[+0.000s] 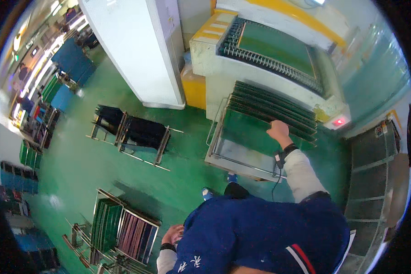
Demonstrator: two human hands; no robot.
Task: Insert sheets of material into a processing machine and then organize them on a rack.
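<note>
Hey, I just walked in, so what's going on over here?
A person in a dark blue garment has the right hand at the edge of the nearest green panel, one of several standing in a rack; whether it grips is unclear. The left hand hangs low by the body. Beyond the rack, another green panel lies on a pale machine.

Right hand (278, 131) forward, curled (left hand (172, 234) low)
</note>
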